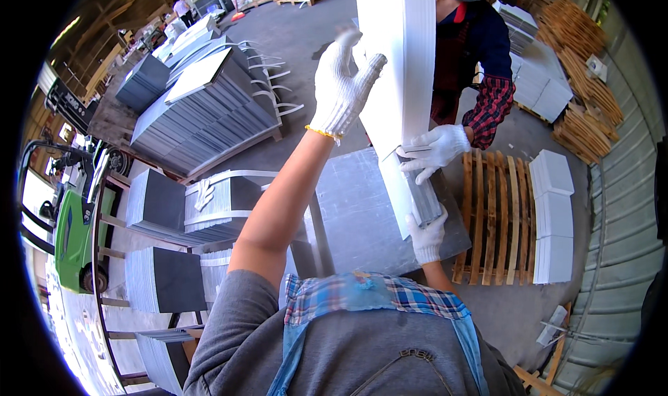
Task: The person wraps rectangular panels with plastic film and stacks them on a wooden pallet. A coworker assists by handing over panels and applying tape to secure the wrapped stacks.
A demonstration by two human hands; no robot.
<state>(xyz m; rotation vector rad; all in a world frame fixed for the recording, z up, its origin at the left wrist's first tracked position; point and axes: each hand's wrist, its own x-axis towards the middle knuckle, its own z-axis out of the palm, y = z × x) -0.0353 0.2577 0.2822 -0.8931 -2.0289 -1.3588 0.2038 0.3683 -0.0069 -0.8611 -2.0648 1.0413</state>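
Note:
A tall white carton (382, 62) with its panels folded out stands on the grey work table (348, 218) in front of me. A stack of thin grey slabs (422, 198) sits at its lower end. My left hand (341, 86), in a white knitted glove, is raised beside the carton's upper left edge, fingers and thumb apart; the fingertips are blurred, and I cannot tell whether they touch it. My right hand (428, 239), also gloved, grips the near end of the slab stack. A co-worker's gloved hand (437, 149) rests on the stack's far end.
The co-worker (487, 48) stands across the table. To the right are a slatted wooden pallet (492, 218) and stacked white cartons (553, 215). Strapped slab stacks (167, 278) line the left, with a loose glove (204, 195) on one. Beyond them is a green forklift (73, 236).

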